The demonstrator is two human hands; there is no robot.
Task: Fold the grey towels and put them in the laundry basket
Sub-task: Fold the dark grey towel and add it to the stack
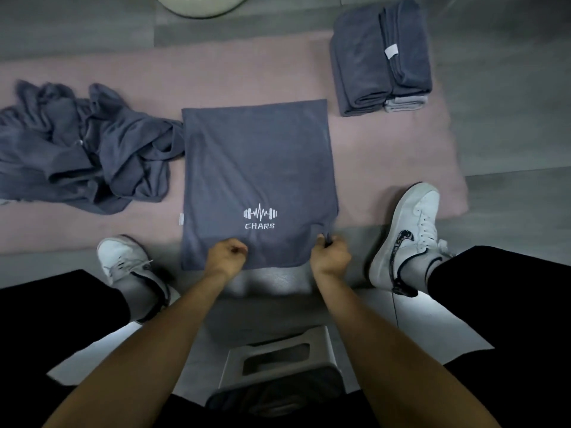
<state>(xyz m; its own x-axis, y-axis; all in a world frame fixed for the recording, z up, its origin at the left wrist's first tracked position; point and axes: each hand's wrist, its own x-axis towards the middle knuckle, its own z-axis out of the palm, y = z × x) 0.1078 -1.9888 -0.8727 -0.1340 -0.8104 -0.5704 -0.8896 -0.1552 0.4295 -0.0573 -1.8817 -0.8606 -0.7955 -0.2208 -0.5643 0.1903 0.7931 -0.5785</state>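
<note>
A grey towel (256, 168) with a white "CHARS" logo lies flat on a pink mat (386, 156) in front of me. My left hand (227, 253) has its fingers curled at the towel's near edge, left of centre. My right hand (330, 253) pinches the towel's near right corner, which is lifted slightly. A heap of unfolded grey towels (80, 146) lies to the left. A stack of folded grey towels (381, 57) sits at the far right of the mat.
My two feet in white sneakers (408, 230) rest on either side of the towel. A grey stool (278, 359) stands between my legs. A pale round object (200, 4) shows at the top edge. Grey floor surrounds the mat.
</note>
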